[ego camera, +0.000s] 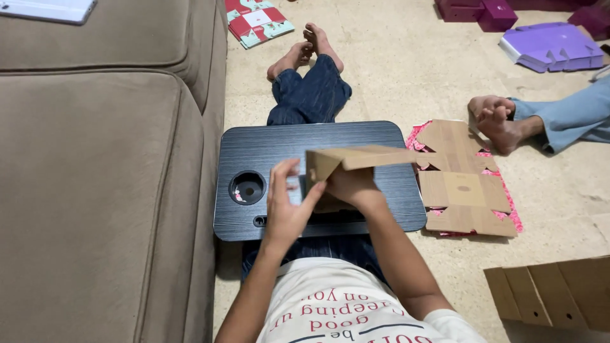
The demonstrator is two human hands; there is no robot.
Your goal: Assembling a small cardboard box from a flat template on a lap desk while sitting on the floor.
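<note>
- Shirt [343, 311] lay nearest.
- Both hands, left [286, 206] and right [349, 185], gripped a box blank [356, 159] over the tray [267, 149], bracing its folds.

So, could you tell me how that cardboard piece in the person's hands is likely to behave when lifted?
The cardboard piece looks thin and creased, so it probably flexes at its folds and feels light. The left hand and right hand both support it over the black lap desk, suggesting it flops one-handed. Its matte surface seems unlikely to slip.
</note>
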